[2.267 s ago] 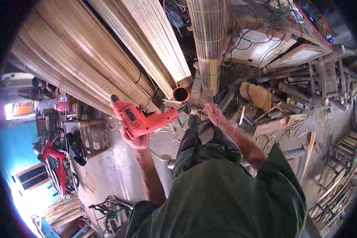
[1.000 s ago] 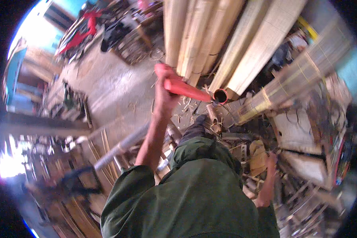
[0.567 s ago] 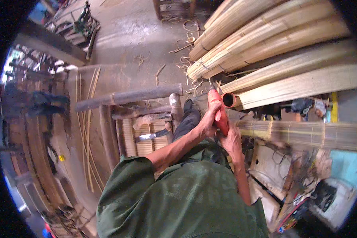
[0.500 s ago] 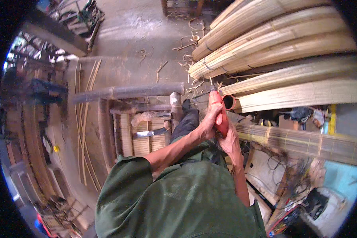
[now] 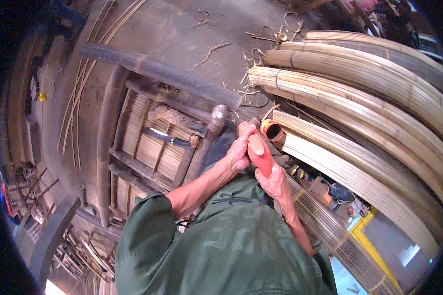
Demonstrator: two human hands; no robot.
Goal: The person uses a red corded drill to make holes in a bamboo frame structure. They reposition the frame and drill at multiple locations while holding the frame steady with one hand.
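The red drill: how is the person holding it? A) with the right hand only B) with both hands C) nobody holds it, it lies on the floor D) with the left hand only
B: the left hand and the right hand both wrap the red drill, next to the bamboo pole.

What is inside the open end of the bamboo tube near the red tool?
The bamboo tube shows a dark hollow opening; its depth stays in shadow. The red tool, held by left hand and right hand, points toward it.
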